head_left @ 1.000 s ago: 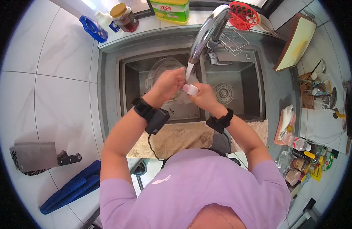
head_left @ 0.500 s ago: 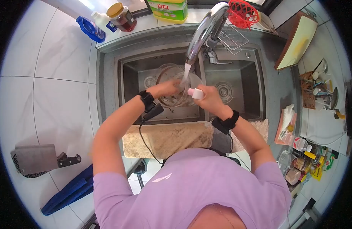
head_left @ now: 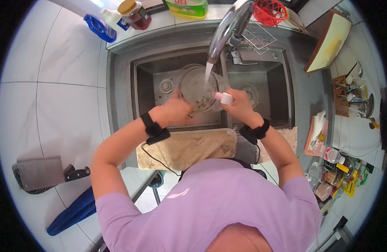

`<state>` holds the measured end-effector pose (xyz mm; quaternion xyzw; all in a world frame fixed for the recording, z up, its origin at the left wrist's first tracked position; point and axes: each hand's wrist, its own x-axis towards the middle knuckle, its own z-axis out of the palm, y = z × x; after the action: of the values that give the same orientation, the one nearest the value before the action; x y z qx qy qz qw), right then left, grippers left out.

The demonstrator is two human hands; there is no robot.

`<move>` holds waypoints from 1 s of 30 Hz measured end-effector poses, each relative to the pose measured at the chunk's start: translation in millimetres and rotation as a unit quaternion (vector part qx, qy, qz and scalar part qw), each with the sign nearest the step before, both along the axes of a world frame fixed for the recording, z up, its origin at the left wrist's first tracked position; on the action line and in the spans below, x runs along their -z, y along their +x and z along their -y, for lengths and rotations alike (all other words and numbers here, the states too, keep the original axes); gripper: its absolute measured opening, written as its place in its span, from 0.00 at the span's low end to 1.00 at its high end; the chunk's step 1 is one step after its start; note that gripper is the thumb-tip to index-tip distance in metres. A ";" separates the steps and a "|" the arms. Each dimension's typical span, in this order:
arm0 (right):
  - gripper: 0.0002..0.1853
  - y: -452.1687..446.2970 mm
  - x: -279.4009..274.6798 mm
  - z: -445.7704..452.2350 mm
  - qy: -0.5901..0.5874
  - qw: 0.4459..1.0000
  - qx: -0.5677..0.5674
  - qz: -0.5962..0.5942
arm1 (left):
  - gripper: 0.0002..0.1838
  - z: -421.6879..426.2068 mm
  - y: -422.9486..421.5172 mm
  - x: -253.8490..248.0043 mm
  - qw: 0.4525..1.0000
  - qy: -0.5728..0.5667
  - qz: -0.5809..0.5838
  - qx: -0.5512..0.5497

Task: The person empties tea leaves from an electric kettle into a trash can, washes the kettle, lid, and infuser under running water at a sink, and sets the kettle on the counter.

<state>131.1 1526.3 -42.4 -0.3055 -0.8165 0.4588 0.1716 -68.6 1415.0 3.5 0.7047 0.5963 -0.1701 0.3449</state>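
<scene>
A steel sink in the grey worktop lies beneath the right hand, clamped on a clear pot's pink-and-white handle, and the blurred left hand, fingers apart.

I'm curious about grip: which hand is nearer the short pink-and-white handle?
Right. The right hand grips the short pink-and-white handle; the left hand is apart, to its left.

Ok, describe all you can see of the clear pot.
The clear pot is round, apparently glass or plastic, its pink and white handle in the right hand. It is over the left sink basin, under water running from the tap. Dark bits show in or through it. Contact with the blurred left hand is unclear.
</scene>
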 end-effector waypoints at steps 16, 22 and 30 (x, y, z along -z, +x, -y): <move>0.12 -6.7 7.6 40.7 -0.122 0.986 0.063 -0.093 | 0.19 149.5 -57.5 65.5 0.706 0.266 0.283 -0.592; 0.11 -14.1 -13.2 48.8 -0.240 0.958 0.138 -0.069 | 0.18 164.3 -37.4 72.3 0.655 0.218 0.354 -0.631; 0.10 -8.0 -24.6 69.6 -0.135 0.983 0.125 -0.009 | 0.17 160.2 -15.3 60.9 0.691 0.227 0.369 -0.579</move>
<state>123.0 1456.8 -17.8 -0.4220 -0.7005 0.5426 0.1918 -83.9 1254.8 -57.3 0.2830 0.7314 0.4773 0.3965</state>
